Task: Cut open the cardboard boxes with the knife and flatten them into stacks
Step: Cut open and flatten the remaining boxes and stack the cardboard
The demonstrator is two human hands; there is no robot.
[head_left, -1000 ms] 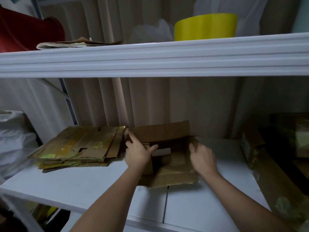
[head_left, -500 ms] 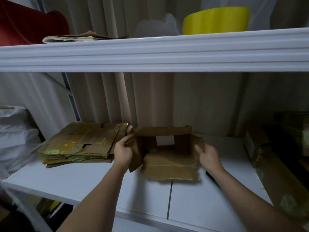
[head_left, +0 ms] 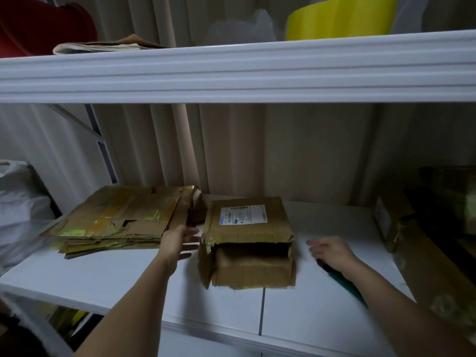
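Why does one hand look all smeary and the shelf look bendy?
In the head view, the right hand is smeared by motion blur, and the left hand a little too, while the cardboard box looks sharper; the wide-angle lens bends the upper shelf edge; dim light leaves the right side dark, and the tape on the flattened stack shines.

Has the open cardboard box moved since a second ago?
Yes. The cardboard box was turned over, label side up, staying beside the flattened stack.

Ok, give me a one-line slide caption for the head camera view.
Both open hands, left hand and right hand, flank a cardboard box on the white shelf, beside a flattened stack.
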